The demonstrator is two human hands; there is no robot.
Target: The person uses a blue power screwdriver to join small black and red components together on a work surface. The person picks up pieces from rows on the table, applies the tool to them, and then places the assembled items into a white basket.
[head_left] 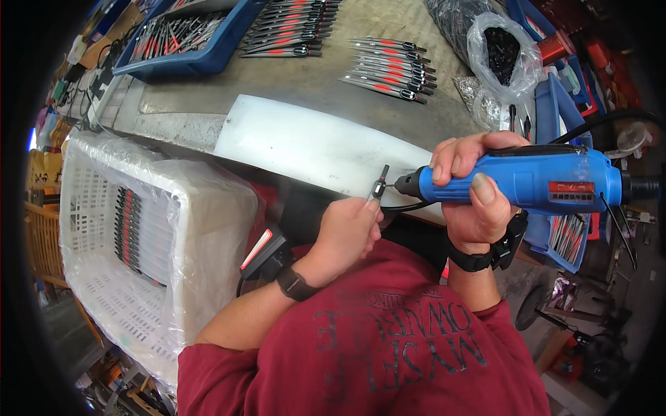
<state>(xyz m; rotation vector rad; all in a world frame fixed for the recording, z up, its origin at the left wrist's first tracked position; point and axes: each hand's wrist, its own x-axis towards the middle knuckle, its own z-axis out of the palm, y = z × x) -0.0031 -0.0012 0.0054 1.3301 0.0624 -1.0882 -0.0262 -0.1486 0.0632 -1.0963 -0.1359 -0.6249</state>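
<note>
The worker's left grip [349,229] sits by the tabletop [305,87], a pen-like part [379,186] standing out of its fingers. Just beside it, the right grip [479,213] wraps the powered driver [527,173], its bit end pointing left at the part. Beyond the left grip a board [305,144] runs along the tabletop's near edge; past that lie one batch [392,66] of parts, a second batch [291,28] farther left, then a filled bin [184,67]. A bag [531,59] of small pieces rests beyond the right grip. Left of the left grip stands a lined crate [186,229], a row of parts [127,229] inside.
</note>
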